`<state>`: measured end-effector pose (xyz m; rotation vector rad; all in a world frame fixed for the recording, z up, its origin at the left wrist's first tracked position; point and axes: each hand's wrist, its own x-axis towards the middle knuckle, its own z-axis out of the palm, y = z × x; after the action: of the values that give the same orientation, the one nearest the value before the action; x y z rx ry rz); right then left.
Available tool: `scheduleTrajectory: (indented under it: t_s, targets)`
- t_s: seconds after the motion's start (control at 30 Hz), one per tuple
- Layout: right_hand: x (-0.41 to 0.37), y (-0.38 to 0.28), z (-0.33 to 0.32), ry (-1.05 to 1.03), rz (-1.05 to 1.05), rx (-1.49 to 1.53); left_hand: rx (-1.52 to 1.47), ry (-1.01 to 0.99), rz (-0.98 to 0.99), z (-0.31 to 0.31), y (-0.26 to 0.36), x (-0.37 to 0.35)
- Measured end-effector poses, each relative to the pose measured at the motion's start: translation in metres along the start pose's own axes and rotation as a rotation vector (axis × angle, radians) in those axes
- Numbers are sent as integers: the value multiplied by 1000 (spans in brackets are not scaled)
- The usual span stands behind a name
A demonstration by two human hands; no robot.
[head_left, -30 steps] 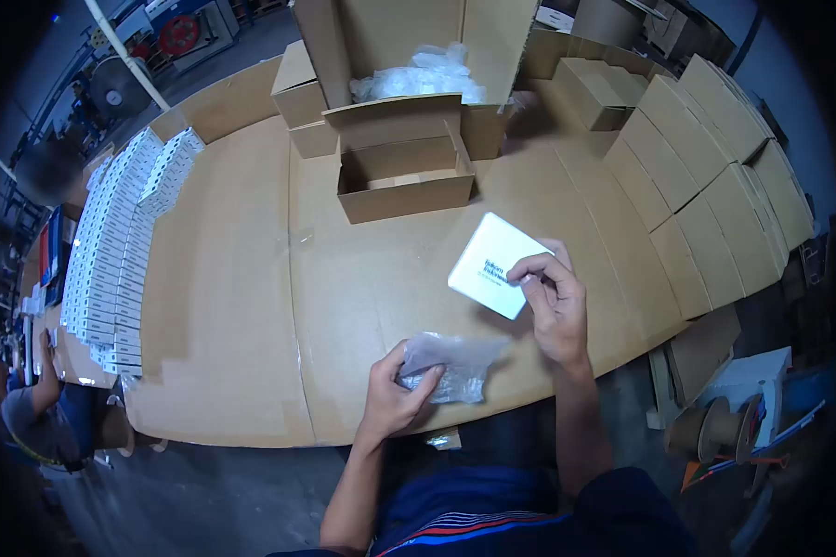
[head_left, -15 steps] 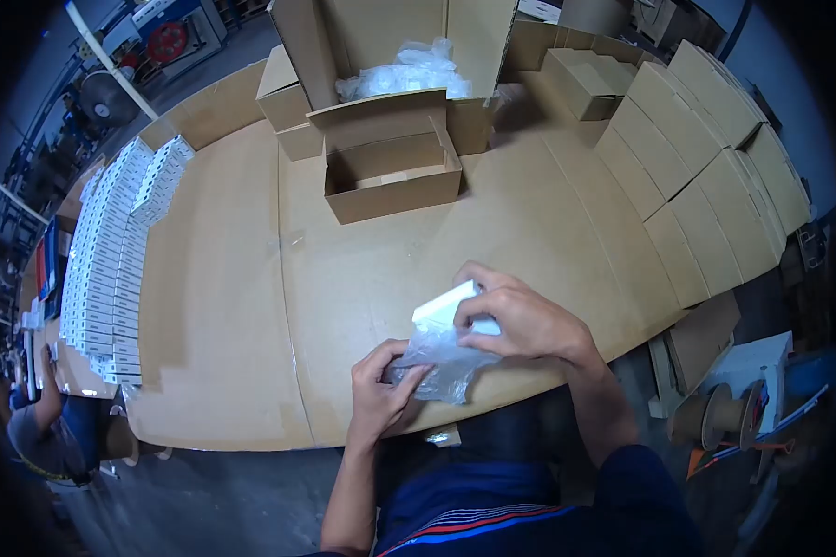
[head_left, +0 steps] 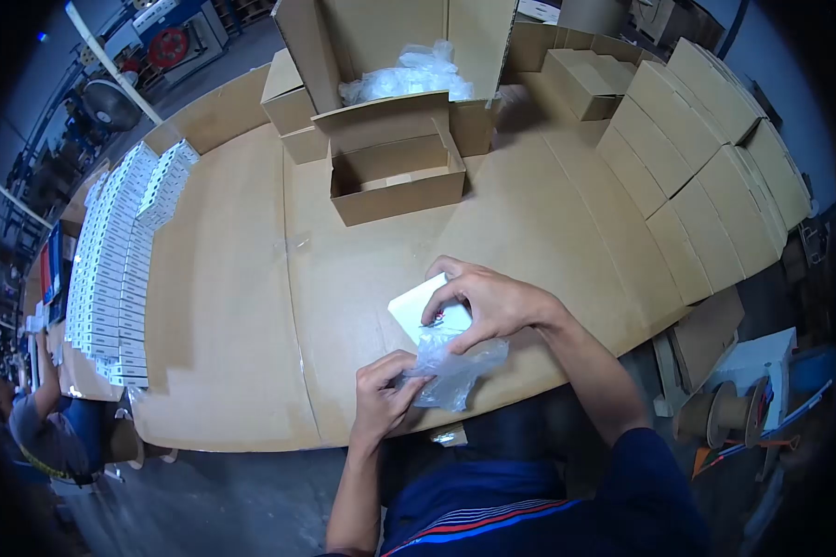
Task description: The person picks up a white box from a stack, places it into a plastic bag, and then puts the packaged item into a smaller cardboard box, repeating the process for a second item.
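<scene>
- My right hand (head_left: 488,302) is curled over a flat white box (head_left: 413,306), thumb and fingers holding its near edge. The box sits low over the cardboard table (head_left: 223,306), around six o'clock from the open carton (head_left: 395,181).
- My left hand (head_left: 385,395) is closed in a pinch on a clear plastic bag (head_left: 455,367), which touches the box at its five o'clock corner.
- I judge the thin film could snag or split on a hard box corner if I pull it askew.
- The film looks slick, so my pinch could slip; the table edge is near at six o'clock, so a dropped box could fall off.
- The box is smooth, rigid and square-edged; the bag is crinkled, limp and glossy; the table is matt brown board.
</scene>
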<state>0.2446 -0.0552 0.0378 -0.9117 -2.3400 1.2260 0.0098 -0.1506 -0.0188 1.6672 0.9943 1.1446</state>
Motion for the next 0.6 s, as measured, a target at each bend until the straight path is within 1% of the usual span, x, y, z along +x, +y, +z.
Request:
scheduleTrajectory:
  t_s: [0.03, 0.07, 0.17, 0.2, 0.27, 0.3, 0.37, 0.43, 0.47, 0.57, 0.6]
  targets:
    - [1, 2, 0, -32, -5, 27, 0, 12, 4, 0, -4, -1]
    - [3, 3, 3, -62, -33, 148, -2, 23, 8, 0, -6, -1]
    - [7, -4, 12, 75, 32, 178, 76, -64, -223, -8, -5, -5]
    - [7, -13, 10, 164, 36, 176, 76, -57, -269, -10, -5, -8]
    - [8, -17, 11, 349, -73, -52, 77, -38, -354, -10, -9, -11]
    - [7, -19, 13, 441, -123, -161, 49, -29, -282, -10, -9, -11]
    - [5, -26, 13, 404, -128, -175, -9, -14, -128, -6, -9, -3]
    - [4, -31, 17, 369, -105, -175, -45, 2, -120, 3, 0, 5]
    - [3, -38, 17, 361, -56, -145, -63, 13, -113, 6, 3, 8]
    - [4, -41, 21, 442, -97, -132, -71, -18, -167, 9, 2, 7]
    - [3, -42, 20, 506, -73, -130, -73, -28, -186, 10, 1, 6]
